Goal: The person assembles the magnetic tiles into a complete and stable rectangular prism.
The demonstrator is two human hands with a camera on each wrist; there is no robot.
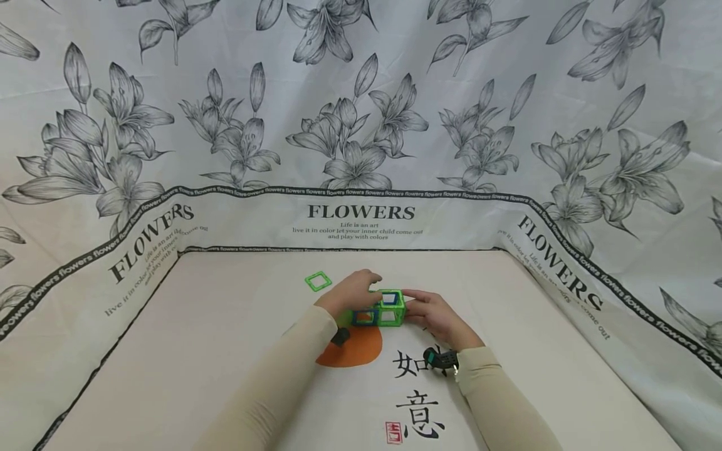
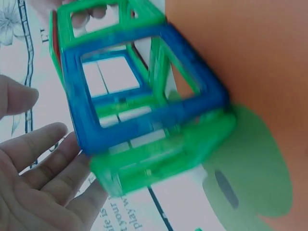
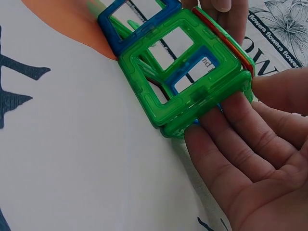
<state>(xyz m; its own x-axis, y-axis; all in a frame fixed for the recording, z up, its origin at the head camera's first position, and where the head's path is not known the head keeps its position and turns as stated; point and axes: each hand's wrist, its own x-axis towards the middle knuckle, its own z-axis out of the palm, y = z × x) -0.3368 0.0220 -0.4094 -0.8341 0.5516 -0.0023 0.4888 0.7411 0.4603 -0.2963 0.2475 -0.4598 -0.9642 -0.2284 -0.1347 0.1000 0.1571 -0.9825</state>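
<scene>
A boxy build of magnetic tiles (image 1: 390, 309), made of green and blue square frames, stands on the printed cloth between the hands. My left hand (image 1: 355, 291) is at its left and far side. In the left wrist view, the fingers of that hand (image 2: 45, 173) extend loosely beside the blue frame (image 2: 156, 125), thumb apart from it. From the right, my right hand (image 1: 437, 316) holds the build. The right wrist view shows its fingers (image 3: 240, 144) against a green square tile (image 3: 154, 101), near a red-edged tile (image 3: 224, 36).
A loose green square tile (image 1: 318, 281) lies farther back, left of the build. An orange printed shape (image 1: 355, 351) and black brush characters (image 1: 420, 413) mark the cloth (image 1: 186, 376). Flower-patterned curtains (image 1: 361, 144) enclose the back and both sides.
</scene>
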